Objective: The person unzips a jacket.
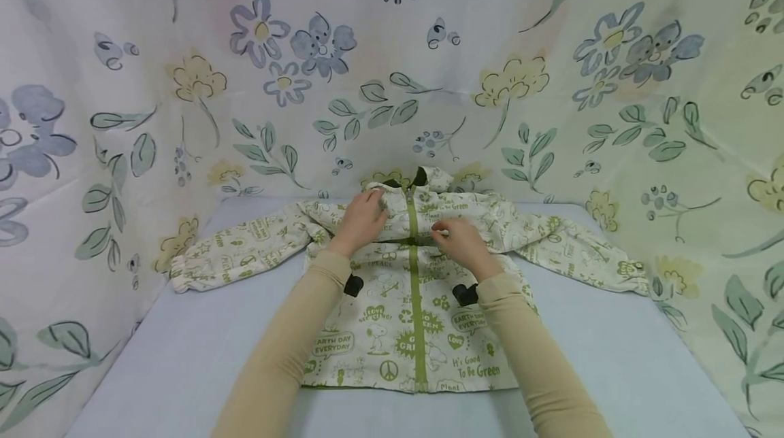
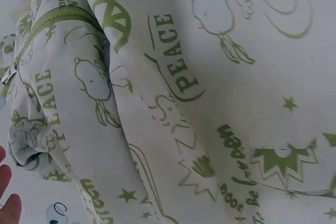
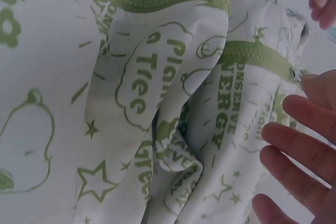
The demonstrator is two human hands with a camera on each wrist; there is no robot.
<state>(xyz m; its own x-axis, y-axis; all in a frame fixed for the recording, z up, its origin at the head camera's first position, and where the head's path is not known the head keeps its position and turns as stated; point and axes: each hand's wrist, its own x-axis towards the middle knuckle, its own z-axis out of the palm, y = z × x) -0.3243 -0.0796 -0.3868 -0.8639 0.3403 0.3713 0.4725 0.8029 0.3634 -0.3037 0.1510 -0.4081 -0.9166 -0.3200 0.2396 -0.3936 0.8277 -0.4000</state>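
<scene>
A white zip-up jacket (image 1: 373,329) with green printed cartoons and lettering lies front up, its sleeves spread to both sides. Its green zipper (image 1: 419,315) runs down the middle, and the pull (image 3: 295,74) sits up near the collar (image 1: 436,178). Across the chest the fabric bunches in a crosswise fold. My left hand (image 1: 365,217) is over the upper chest beside the collar, fingers extended; whether it touches the cloth is unclear. Over the other side of the chest hovers my right hand (image 1: 459,242). Its fingers (image 3: 302,153) are spread and loosely bent, holding nothing, with the thumb close to the pull.
The jacket rests on a pale table (image 1: 184,363). Floral curtain cloth (image 1: 392,71) hangs behind the table and along both sides. One sleeve (image 1: 239,251) reaches toward the left edge, the other sleeve (image 1: 582,254) toward the right. A small black device (image 1: 465,294) is on the right wrist.
</scene>
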